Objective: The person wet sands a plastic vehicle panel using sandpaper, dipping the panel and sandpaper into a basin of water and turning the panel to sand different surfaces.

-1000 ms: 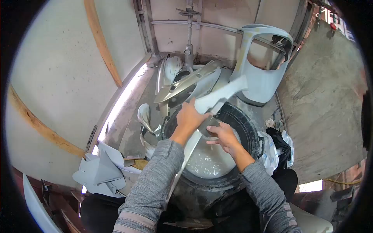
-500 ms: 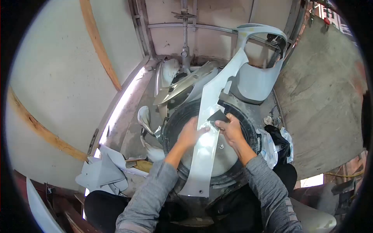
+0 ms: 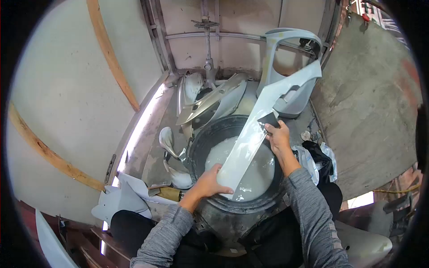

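Observation:
A long, wet, light-grey plastic panel (image 3: 252, 131) lies tilted over a black tub (image 3: 273, 196) of cloudy water (image 3: 255, 182). My left hand (image 3: 207, 182) is closed round the panel's lower end, near the tub's front rim. On the panel's right edge, about midway up, my right hand (image 3: 279, 138) pinches a small dark sheet of sandpaper (image 3: 268, 119) that lies against the surface. The panel's upper end reaches in front of a larger grey plastic shell (image 3: 290, 99).
Several curved plastic panels, one of them gold (image 3: 213, 99), lie behind and left of the tub. White pieces (image 3: 123, 198) rest at lower left. Black and white plastic bags (image 3: 319, 161) lie on the right. A pale board (image 3: 67, 89) and a grey board (image 3: 366, 107) flank the space.
The panel has tipped to the right and shifted up. My left hand has moved from its middle down to its lower end, while my right hand has risen with the sandpaper.

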Demonstrator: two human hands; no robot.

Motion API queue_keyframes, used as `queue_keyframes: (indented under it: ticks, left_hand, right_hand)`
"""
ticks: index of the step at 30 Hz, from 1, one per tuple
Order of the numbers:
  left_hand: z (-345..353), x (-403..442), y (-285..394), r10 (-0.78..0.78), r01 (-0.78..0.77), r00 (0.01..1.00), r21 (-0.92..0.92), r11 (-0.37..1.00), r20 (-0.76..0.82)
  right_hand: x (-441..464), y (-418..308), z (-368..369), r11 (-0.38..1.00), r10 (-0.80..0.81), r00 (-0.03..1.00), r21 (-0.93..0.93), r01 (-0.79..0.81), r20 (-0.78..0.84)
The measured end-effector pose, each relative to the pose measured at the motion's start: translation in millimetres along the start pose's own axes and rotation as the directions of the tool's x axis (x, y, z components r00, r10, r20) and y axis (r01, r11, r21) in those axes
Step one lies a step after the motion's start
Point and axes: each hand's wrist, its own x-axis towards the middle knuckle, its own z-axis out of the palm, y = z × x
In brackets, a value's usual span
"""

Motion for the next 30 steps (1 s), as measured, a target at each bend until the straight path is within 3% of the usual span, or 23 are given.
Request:
queue_keyframes:
  ticks: [5, 7, 10, 13, 15, 17, 19, 27, 30]
  left_hand:
    - [-13.4, 1.5, 24.3, 0.035, -0.035, 0.999, 0.090, 0.995, 0.007]
    - [-11.8, 3.8, 26.3, 0.051, -0.051, 0.998, 0.000, 0.999, -0.032]
    - [-3.2, 15.4, 24.5, 0.085, -0.090, 0.994, -0.063, 0.994, -0.075]
    - [-2.3, 24.3, 18.6, 0.112, -0.120, 0.992, -0.187, 0.975, -0.052]
    - [-6.4, 28.8, 14.6, 0.211, -0.212, 0.977, -0.116, 0.970, -0.021]
    - [-17.7, 24.7, 34.6, 0.187, -0.179, 0.981, -0.135, 0.975, 0.052]
    - [-24.4, 18.2, 61.0, 0.153, -0.157, 0.987, 0.089, 0.984, 0.056]
    - [-11.8, 16.5, 44.5, 0.219, -0.194, 0.973, 0.264, 0.945, -0.071]
    - [-27.2, 13.1, 41.7, 0.069, -0.030, 0.987, 0.252, 0.967, -0.148]
  right_hand:
    - [5.7, 0.9, -13.1, 0.998, -0.003, 0.998, 0.070, 0.007, -0.062]
    - [6.2, 6.9, -16.5, 0.997, 0.019, 0.998, 0.069, -0.015, -0.053]
    - [-10.1, 24.5, -12.1, 0.992, 0.098, 0.994, -0.087, -0.094, 0.041]
    - [-28.8, 25.6, -5.1, 0.995, 0.032, 0.998, -0.097, -0.026, 0.061]
    - [-30.0, 24.2, -12.6, 0.999, 0.022, 1.000, -0.033, -0.021, 0.015]
    - [-38.3, 8.2, -11.3, 0.999, 0.043, 0.998, 0.035, -0.041, -0.052]
    - [-34.8, 6.5, -16.1, 0.999, 0.007, 0.999, 0.032, -0.005, -0.049]
    - [-25.1, 26.8, -40.9, 0.997, 0.066, 0.997, 0.034, -0.065, -0.038]
    - [-17.3, 45.7, -47.9, 0.975, 0.197, 0.980, 0.105, -0.196, -0.007]
